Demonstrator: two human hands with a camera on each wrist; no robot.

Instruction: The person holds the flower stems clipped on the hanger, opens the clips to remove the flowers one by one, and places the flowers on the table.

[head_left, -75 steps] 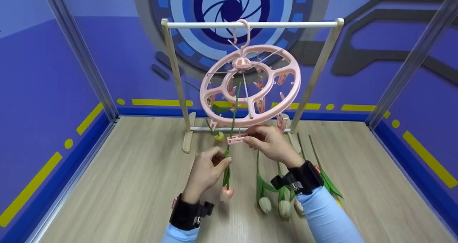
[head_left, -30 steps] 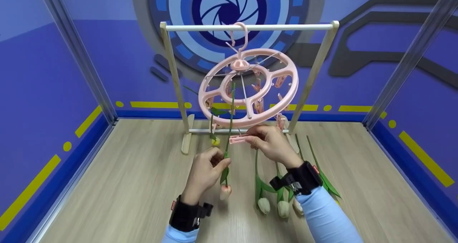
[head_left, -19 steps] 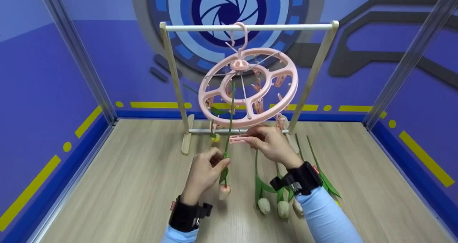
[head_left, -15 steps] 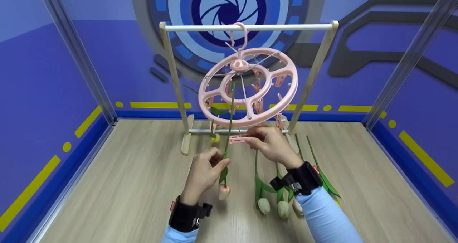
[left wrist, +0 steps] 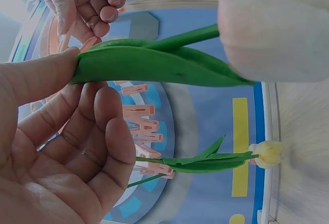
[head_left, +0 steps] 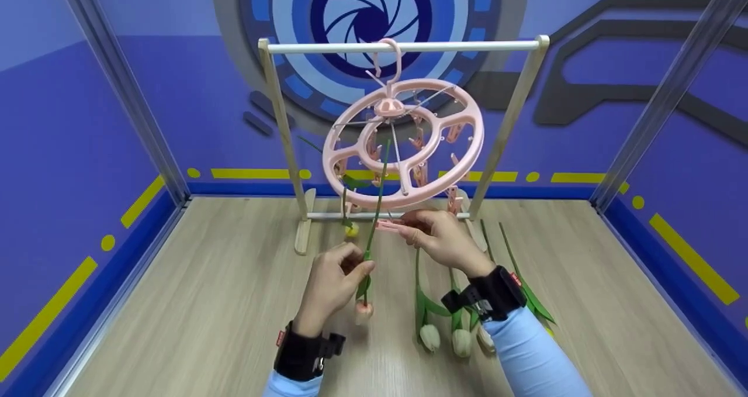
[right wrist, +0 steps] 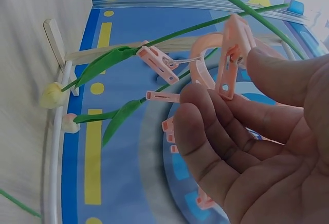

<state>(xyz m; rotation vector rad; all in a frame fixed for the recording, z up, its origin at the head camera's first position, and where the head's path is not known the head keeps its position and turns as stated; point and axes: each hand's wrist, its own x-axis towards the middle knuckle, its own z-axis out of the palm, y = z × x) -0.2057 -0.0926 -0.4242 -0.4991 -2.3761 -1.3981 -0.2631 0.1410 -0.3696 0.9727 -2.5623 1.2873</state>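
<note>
My left hand pinches a pale pink tulip between thumb and fingers at its green leaf. Its blossom points down and its stem rises in front of the round pink clip hanger. My right hand pinches a pink clothespin that hangs from the hanger's near rim. The clothespin's tip is close to the stem; whether the stem sits between its jaws I cannot tell. A yellowish tulip hangs blossom down from a clip at the left, and another pale tulip hangs beyond it.
The hanger hooks over the white rod of a wooden stand. More pink clips dangle below its rings. On the wood-grain table at the right lie several tulips, among them a white one, partly under my right forearm.
The held tulip's stem has leaned right at its top, while its blossom has shifted slightly left. The clothespin in my right hand has tilted a little. Both hands stay almost in place.
</note>
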